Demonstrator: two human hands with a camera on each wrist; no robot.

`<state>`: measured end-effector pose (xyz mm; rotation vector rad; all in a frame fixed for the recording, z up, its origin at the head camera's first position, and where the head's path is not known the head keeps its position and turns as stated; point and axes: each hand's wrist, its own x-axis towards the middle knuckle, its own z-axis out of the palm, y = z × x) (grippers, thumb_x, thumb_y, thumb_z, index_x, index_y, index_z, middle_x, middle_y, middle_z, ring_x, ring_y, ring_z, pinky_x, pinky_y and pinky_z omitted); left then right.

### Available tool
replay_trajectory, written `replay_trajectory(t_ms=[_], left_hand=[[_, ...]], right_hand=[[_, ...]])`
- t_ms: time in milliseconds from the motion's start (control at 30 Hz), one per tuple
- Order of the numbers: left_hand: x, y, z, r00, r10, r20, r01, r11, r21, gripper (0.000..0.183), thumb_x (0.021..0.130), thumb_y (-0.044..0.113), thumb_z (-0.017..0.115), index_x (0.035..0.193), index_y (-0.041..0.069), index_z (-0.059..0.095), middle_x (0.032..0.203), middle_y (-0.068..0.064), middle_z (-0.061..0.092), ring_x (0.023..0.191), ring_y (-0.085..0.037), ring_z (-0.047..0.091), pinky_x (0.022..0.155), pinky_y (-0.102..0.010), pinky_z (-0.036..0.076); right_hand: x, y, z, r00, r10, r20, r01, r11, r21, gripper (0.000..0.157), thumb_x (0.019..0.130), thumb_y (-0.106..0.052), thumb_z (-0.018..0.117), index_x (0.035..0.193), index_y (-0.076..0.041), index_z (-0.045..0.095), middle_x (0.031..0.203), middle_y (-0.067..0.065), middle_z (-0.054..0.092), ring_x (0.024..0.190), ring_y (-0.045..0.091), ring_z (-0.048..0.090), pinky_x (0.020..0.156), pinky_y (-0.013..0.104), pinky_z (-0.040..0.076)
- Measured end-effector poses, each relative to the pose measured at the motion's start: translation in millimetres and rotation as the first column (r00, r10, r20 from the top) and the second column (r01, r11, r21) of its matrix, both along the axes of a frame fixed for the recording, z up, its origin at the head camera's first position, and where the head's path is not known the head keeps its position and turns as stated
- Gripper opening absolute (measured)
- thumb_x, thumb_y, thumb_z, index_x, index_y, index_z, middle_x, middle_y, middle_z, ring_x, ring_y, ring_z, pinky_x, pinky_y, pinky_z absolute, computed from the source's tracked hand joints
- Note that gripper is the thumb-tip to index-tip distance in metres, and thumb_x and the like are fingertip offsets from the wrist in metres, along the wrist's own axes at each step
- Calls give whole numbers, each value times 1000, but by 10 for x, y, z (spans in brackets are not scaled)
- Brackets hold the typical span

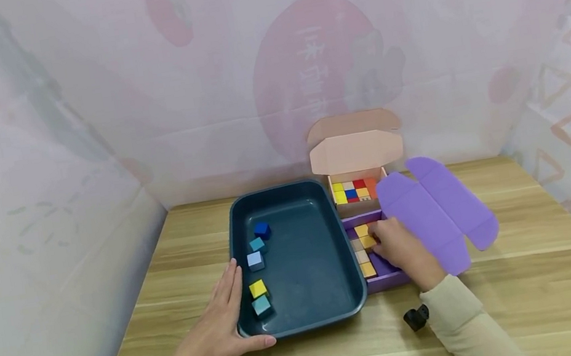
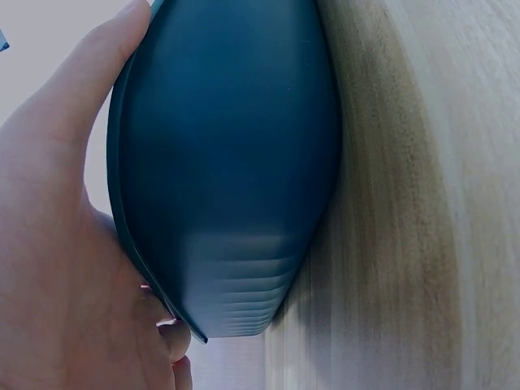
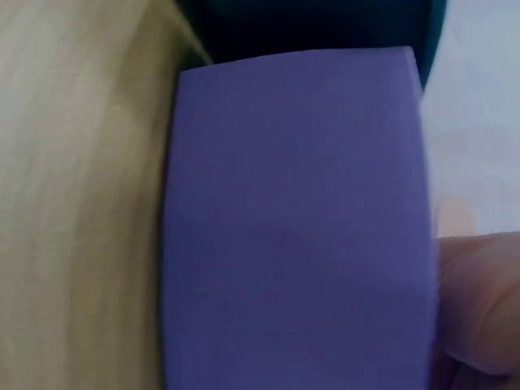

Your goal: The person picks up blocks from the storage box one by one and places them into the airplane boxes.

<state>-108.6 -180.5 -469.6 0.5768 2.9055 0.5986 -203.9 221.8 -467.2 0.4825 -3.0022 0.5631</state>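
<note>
My left hand (image 1: 216,329) rests spread at the near left corner of a dark teal tray (image 1: 304,262), fingers along its left rim and thumb along the front. The left wrist view shows the tray's outer wall (image 2: 227,146) beside that hand. Inside the tray's left side sit several cubes, among them a dark blue cube (image 1: 262,230) and a yellow cube (image 1: 258,289). My right hand (image 1: 399,244) reaches into an open purple box (image 1: 388,281), its fingertips pinching a yellow-orange block (image 1: 367,242). In the right wrist view the box wall hides most of this hand.
Behind the purple box stands an open pink box (image 1: 357,154) filled with coloured blocks. The purple lid (image 1: 431,211) lies folded out to the right. A wooden table (image 1: 549,285) carries everything, with printed cloth walls (image 1: 215,89) at the back and sides.
</note>
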Motion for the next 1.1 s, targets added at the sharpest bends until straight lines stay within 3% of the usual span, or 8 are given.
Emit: replay_trajectory(t_ms=[133, 233, 433, 600, 800, 1100], left_hand=[[0, 10, -10, 1000, -3, 4, 3, 1000, 8, 146, 71, 86, 74, 171, 12, -3, 180, -12, -7, 167, -37, 8, 131, -67, 17], [-1, 23, -14, 1000, -10, 0, 10, 1000, 18, 146, 72, 85, 75, 171, 13, -5, 180, -12, -7, 167, -37, 7, 130, -68, 17], [-29, 33, -9, 1000, -24, -15, 25, 1000, 12, 145, 73, 85, 74, 170, 12, -5, 180, -14, -6, 166, -38, 8, 130, -68, 17], [-52, 24, -2, 999, -32, -34, 32, 999, 4, 145, 73, 85, 73, 170, 9, -2, 179, -18, -3, 166, -40, 11, 129, -68, 20], [-37, 2, -11, 1000, -10, -22, 10, 1000, -6, 145, 72, 86, 73, 170, 8, 0, 180, -16, -4, 166, -39, 10, 130, -67, 20], [-49, -41, -23, 1000, 5, 2, -5, 1000, -3, 144, 73, 84, 74, 171, 11, -2, 180, -15, -4, 166, -39, 10, 130, -67, 20]], right_hand=[[56, 3, 115, 999, 29, -45, -30, 999, -16, 13, 85, 0, 83, 96, 3, 76, 78, 11, 71, 68, 19, 58, 63, 33, 54], [112, -28, 262, 996, 74, -51, -76, 997, -34, 22, 85, -3, 85, 105, 5, 77, 88, 14, 77, 76, 22, 67, 72, 38, 63], [200, -215, 613, 978, 206, 34, -201, 974, -103, 28, 88, -8, 85, 113, 2, 78, 106, 15, 80, 91, 28, 75, 83, 41, 66], [157, -435, 795, 942, 315, 116, -296, 942, -157, 35, 90, -10, 84, 123, 1, 76, 120, 16, 78, 102, 27, 78, 87, 38, 66], [-12, -776, 829, 903, 400, 159, -379, 914, -145, 39, 92, -13, 82, 128, 0, 74, 126, 15, 77, 109, 27, 77, 93, 39, 65], [-310, -1337, 656, 881, 426, 206, -404, 904, -143, 38, 96, -19, 80, 131, -7, 74, 127, 9, 77, 111, 20, 74, 98, 34, 63]])
